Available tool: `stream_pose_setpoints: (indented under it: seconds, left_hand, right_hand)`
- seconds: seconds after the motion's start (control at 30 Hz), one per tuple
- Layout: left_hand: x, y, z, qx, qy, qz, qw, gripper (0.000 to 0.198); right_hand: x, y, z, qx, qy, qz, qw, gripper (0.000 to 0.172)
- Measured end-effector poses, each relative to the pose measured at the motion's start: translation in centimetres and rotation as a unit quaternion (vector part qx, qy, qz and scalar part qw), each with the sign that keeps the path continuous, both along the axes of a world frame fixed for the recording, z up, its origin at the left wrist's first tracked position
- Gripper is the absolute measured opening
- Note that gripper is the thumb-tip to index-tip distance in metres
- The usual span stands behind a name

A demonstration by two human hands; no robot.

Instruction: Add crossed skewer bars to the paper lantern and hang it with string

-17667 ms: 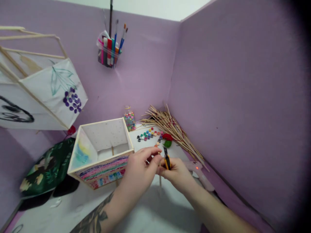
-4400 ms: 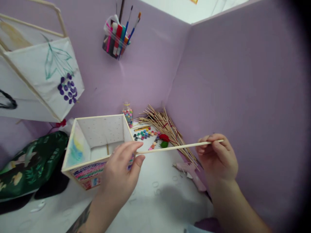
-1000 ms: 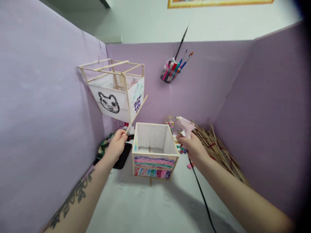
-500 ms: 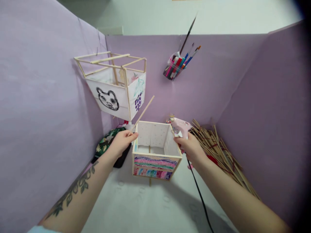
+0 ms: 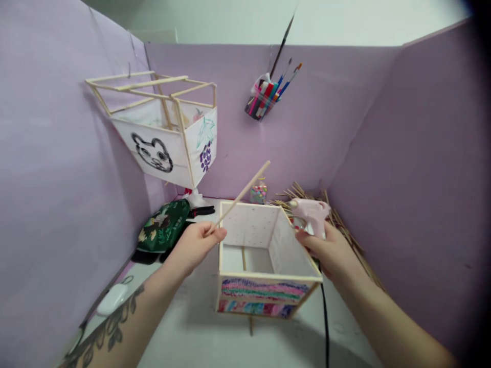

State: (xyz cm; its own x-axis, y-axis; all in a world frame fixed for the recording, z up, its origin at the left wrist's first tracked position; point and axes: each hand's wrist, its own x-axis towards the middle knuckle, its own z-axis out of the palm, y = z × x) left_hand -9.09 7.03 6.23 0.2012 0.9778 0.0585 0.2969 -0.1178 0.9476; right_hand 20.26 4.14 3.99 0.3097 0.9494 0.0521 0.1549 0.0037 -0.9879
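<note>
My left hand (image 5: 195, 244) pinches one end of a thin wooden stick (image 5: 245, 191) that slants up and to the right, just left of an open-topped paper lantern box (image 5: 264, 266) with a wooden frame and coloured stripes on its near side. At the box's right wall, my right hand (image 5: 332, 250) grips a pink glue gun (image 5: 311, 214), nozzle pointing left over the rim. The gun's black cord (image 5: 325, 327) trails down toward me.
A second lantern (image 5: 164, 138) with a drawn cat face and grapes hangs at the left wall. A cup of pens and brushes (image 5: 264, 97) is fixed to the back wall. Loose sticks (image 5: 345, 230) lie right, a bead jar (image 5: 259, 194) behind the box, a green pouch (image 5: 163, 230) left.
The box now sits closer and larger in view. My left hand has brought the stick rightward to the box's left rim. My right hand with the glue gun has shifted slightly right along the box's wall.
</note>
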Motion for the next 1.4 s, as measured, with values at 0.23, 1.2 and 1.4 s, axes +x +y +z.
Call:
stream_pose_setpoints:
  seconds: [0.23,1.2,1.4]
  left_hand:
    - [-0.6,1.0,1.4,-0.014,-0.156,0.073,0.985,0.052]
    - [-0.5,1.6,-2.1,-0.045,-0.098,0.062,0.992,0.027]
    - [0.2,1.3,-1.7,-0.046,-0.130,0.092,0.986,0.026]
  right_hand:
    - [3.2,-0.6,1.8,0.062,0.063,-0.012,0.996,0.039]
    - [11.7,-2.4,-1.0,-0.031,-0.021,0.241,0.970,0.039]
    - [11.1,-1.9,-0.8,-0.017,-0.033,0.248,0.968,0.037]
